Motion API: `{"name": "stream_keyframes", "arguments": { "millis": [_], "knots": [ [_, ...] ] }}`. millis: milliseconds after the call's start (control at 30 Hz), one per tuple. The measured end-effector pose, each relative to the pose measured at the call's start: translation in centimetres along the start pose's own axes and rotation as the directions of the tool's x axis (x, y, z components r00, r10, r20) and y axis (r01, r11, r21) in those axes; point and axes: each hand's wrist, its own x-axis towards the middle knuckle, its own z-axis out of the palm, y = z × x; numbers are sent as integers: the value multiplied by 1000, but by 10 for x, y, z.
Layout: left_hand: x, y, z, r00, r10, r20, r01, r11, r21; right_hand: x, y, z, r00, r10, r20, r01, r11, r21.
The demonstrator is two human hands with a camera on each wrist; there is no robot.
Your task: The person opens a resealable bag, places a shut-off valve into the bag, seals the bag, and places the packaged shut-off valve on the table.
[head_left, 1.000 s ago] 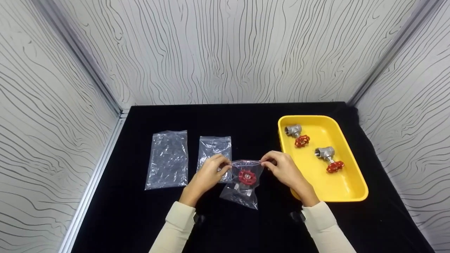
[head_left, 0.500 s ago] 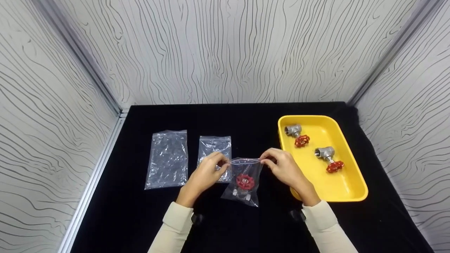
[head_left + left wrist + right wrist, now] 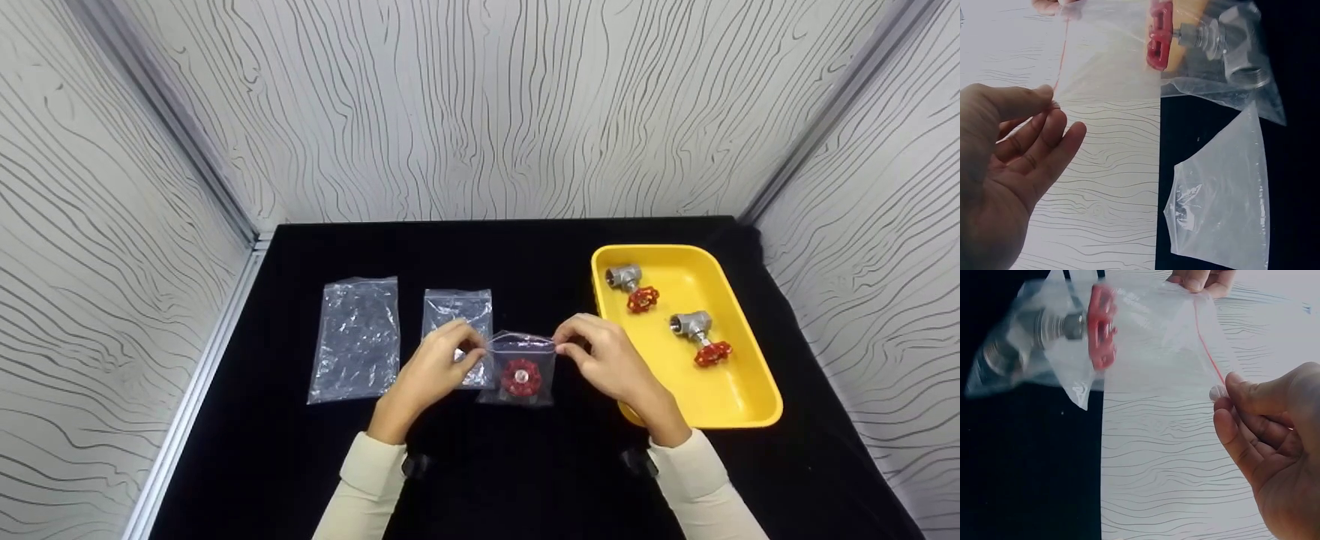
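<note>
Between my hands hangs a clear zip-lock bag with a red seal line along its mouth. Inside it sits a metal valve with a red handwheel; both wrist views show the valve low in the bag. My left hand pinches one top corner of the bag between thumb and forefinger. At the opposite corner, my right hand pinches the bag the same way, its other fingers loosely bent in the right wrist view. Whether the seal is pressed together I cannot tell.
A yellow tray on the right holds two more valves, a farther one and a nearer one. On the black cloth to the left lie a larger flat bag and a smaller bag, partly behind my left hand.
The bag with the valve has been lifted and now hangs more upright, its bottom higher in the head view. Both hands have kept their pinch and shifted slightly away from me.
</note>
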Motion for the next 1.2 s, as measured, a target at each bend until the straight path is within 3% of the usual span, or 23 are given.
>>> {"name": "stream_keyframes", "arguments": {
  "millis": [600, 867, 1100, 1200],
  "knots": [
    [2, 4, 2, 1000, 18, 12, -18, 1000, -17, -1, 0, -4, 999, 30, -42, -31, 999, -16],
    [-1, 2, 3, 1000, -7, 18, 8, 999, -35, -6, 5, 0, 999, -16, -32, 15, 1000, -27],
    [-3, -2, 7, 1000, -22, 2, 22, 992, -126, -11, 3, 8, 996, 87, -14, -88, 996, -35],
    [-4, -4, 9, 999, -39, 7, 40, 986, -164, -12, 2, 10, 995, 98, -27, -98, 995, -17]
  ]
}}
